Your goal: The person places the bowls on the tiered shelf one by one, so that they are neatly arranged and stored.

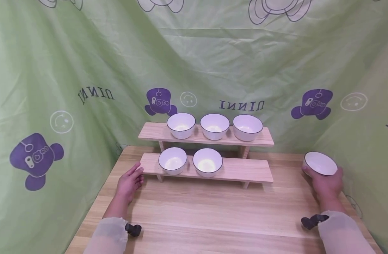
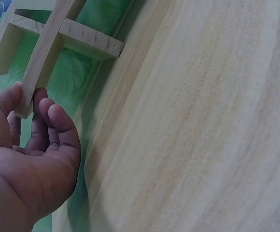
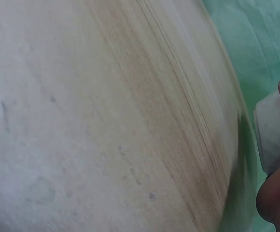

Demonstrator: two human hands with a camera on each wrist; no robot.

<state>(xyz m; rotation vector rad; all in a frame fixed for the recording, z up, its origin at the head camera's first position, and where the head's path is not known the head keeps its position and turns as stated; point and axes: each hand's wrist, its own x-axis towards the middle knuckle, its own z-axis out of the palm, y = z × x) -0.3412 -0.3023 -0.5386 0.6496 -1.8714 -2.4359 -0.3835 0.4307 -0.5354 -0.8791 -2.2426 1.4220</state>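
Observation:
At the table's right side my right hand (image 1: 327,183) grips a white dark-rimmed bowl (image 1: 320,163) by its near side. The bowl's faceted outer wall (image 3: 275,130) shows at the edge of the right wrist view, with part of the hand over it. My left hand (image 1: 129,182) is at the left end of a two-tier wooden shelf (image 1: 244,169). In the left wrist view, the thumb and fingers of this hand (image 2: 43,145) pinch the end of the lower board (image 2: 43,63) from both sides.
Three matching bowls line the upper board (image 1: 152,131), among them a right-hand bowl (image 1: 247,127). Two more, a left bowl (image 1: 173,161) and a middle bowl (image 1: 208,162), sit on the lower board. Green printed cloth (image 1: 213,63) surrounds the wooden table (image 1: 213,215).

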